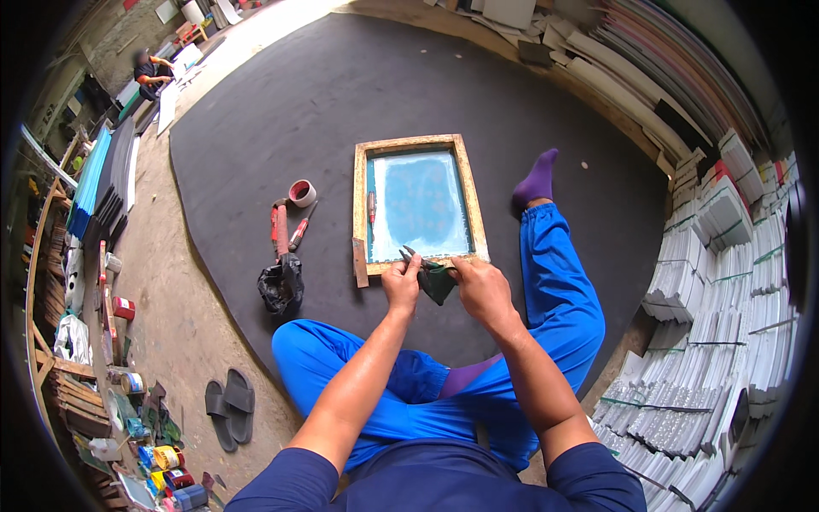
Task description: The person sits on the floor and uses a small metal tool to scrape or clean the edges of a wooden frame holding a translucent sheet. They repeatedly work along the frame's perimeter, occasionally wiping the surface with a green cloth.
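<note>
Shirt [444, 482]; hands [484, 292], green piece [438, 288] by frame edge [380, 267]; open mat [409, 94] beyond

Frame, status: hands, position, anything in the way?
Left hand on dark tool; right hand on green cloth. Frame flat on black mat. Red tool inside frame.

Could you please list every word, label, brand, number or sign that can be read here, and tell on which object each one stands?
No text is clear enough to quote.
Red can, left side: label too small to read.
White can, below it: label too small.
Yellow-and-white can, lower left: label too blurred.
Framed blue screen: no lettering seen.
Dark green cloth in the hands: none seen.
</note>
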### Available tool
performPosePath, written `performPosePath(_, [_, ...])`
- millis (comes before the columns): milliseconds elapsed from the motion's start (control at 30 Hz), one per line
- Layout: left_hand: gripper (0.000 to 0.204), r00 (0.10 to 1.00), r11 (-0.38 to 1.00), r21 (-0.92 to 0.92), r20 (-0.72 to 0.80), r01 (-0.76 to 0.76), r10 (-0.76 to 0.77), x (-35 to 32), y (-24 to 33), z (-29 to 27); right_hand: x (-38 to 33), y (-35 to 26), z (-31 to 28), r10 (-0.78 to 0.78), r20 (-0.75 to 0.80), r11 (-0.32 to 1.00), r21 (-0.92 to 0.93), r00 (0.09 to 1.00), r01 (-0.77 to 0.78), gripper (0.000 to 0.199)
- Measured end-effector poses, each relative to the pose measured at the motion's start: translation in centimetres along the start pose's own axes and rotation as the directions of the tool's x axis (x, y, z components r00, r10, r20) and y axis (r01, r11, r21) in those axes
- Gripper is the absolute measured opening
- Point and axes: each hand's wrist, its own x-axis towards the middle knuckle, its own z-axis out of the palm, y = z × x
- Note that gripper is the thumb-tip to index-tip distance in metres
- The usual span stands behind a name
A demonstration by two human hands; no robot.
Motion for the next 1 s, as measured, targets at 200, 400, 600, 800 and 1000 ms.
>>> performPosePath(200, [0.032, 0.992, 0.986, -0.128, 0.089, 0.105, -0.094, -1.4, 1.9, 0.2, 1.0, 1.3, 0.5, 0.039, 0.354, 0.909, 0.376, 0.935, -0.18, 0.025])
performPosePath(400, [0.027, 0.98, 0.96, -0.225, 0.14, 0.168, -0.139, -2.4, 2.6, 0.2, 1.3, 1.9, 2.3, -0.023, -0.156, 0.996, -0.085, 0.987, 0.01, 0.04])
performPosePath(600, [0.022, 0.889, 0.884, -0.227, 0.317, 0.41, -0.331, -3.8, 3.9, -0.1, -2.1, -0.1, 3.5, 0.243, 0.351, 0.936, 0.16, 0.905, -0.313, 0.061])
performPosePath(800, [0.023, 0.814, 0.871, -0.045, 0.383, 0.489, -0.437, -5.4, 3.0, -1.0, -3.2, 2.3, 4.0, 0.232, 0.447, 0.949, 0.092, 0.864, -0.302, 0.049])
performPosePath(1000, [0.028, 0.934, 0.966, 0.116, 0.251, 0.232, -0.254, -6.4, 0.1, 0.7, -5.1, 4.0, 8.2, 0.119, 0.136, 0.982, 0.129, 0.984, -0.136, 0.035])
